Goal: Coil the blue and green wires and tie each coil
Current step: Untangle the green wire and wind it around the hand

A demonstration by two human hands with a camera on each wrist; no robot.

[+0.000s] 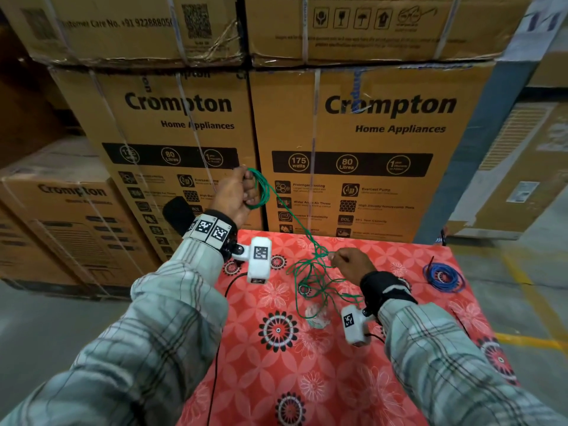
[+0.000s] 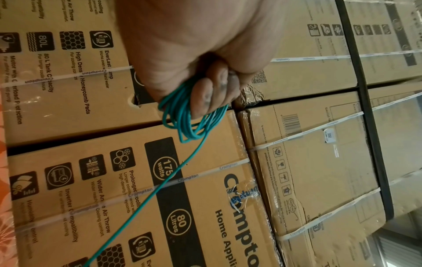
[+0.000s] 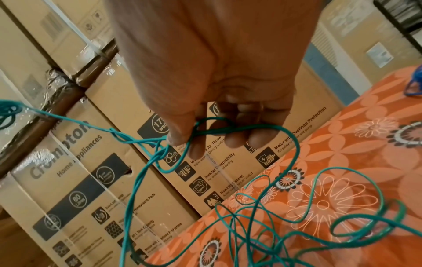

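My left hand (image 1: 238,192) is raised above the table's far left corner and grips a small coil of green wire (image 1: 261,187); the left wrist view shows the fingers (image 2: 212,90) curled round several loops (image 2: 185,117). From the coil one green strand (image 1: 292,216) runs down to my right hand (image 1: 350,262), which pinches a tangled knot of it (image 3: 198,133) between thumb and fingers. Below that hand, loose green loops (image 1: 310,287) sprawl over the red floral tablecloth (image 1: 307,379). The blue wire (image 1: 444,276) lies as a coil near the table's right edge.
Stacked Crompton cardboard boxes (image 1: 353,133) form a wall right behind the table. A small clear wrapper (image 1: 316,315) lies among the green loops. A black cable (image 1: 218,348) hangs along the table's left edge. Grey floor lies on both sides.
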